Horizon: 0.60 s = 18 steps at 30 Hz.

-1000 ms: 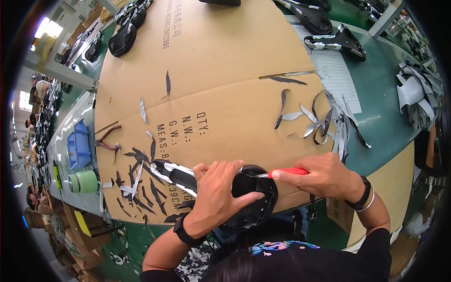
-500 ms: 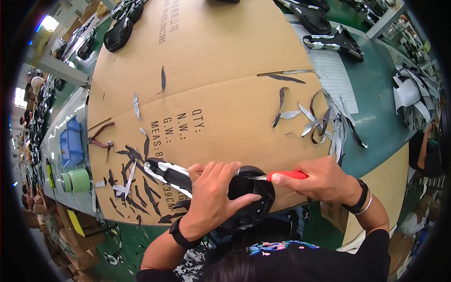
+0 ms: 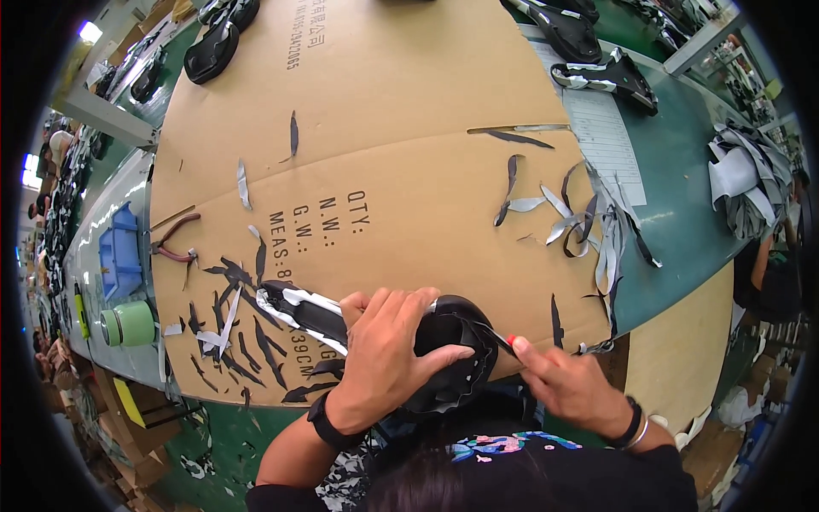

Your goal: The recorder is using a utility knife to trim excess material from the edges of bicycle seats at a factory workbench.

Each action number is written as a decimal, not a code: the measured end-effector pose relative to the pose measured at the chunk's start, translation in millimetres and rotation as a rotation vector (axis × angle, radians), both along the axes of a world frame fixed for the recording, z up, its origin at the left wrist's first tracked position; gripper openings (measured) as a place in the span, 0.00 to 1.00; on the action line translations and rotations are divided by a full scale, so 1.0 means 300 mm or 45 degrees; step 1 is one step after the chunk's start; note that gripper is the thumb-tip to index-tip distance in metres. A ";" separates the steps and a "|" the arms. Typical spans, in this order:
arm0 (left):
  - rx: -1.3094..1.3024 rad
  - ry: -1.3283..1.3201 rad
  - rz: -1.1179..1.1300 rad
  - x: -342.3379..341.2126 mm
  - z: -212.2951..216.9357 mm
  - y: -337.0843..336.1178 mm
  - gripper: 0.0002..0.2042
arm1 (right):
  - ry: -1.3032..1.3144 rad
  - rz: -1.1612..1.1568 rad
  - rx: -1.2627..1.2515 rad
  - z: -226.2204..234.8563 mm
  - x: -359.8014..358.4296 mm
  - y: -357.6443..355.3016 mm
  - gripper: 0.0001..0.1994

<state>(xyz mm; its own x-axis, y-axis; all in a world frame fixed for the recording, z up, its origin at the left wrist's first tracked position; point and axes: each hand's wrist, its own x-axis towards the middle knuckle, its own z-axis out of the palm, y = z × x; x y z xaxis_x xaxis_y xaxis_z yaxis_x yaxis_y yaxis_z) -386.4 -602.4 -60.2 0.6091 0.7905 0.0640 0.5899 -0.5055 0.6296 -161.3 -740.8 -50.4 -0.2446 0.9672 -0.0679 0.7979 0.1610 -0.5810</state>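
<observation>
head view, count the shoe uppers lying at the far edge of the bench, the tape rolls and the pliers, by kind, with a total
shoe uppers at the far edge: 4, two at far left and two at far right
green tape roll: 1
red-handled pliers: 1
total: 6

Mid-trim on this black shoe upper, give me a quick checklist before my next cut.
1. Left hand pressing the black shoe upper down: ok.
2. Right hand gripping the red-handled cutter: ok.
3. Blade tip position on the edge: cannot tell, hidden.
4. Left fingers clear of the blade: not ok, very close.
5. Cardboard sheet under the work: ok.
6. Cut scraps near the upper: not ok, cluttered.
</observation>
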 end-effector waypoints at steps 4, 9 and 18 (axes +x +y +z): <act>0.042 -0.014 -0.009 0.004 -0.006 -0.004 0.31 | -0.070 -0.152 -0.231 0.041 -0.026 -0.084 0.33; 0.094 0.072 0.056 0.004 0.039 -0.061 0.31 | 0.341 -0.382 0.350 0.028 -0.085 0.089 0.30; 0.215 0.148 0.276 0.014 0.067 -0.091 0.30 | 0.221 -0.305 0.524 -0.028 -0.090 0.270 0.29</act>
<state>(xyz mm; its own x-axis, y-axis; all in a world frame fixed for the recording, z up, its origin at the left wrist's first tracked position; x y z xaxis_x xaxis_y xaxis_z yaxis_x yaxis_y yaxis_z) -382.3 -629.7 -40.0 0.4378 0.8873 0.1453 0.7589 -0.4513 0.4694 -188.2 -659.9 -59.0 0.0137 0.9358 0.3523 0.7379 0.2283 -0.6351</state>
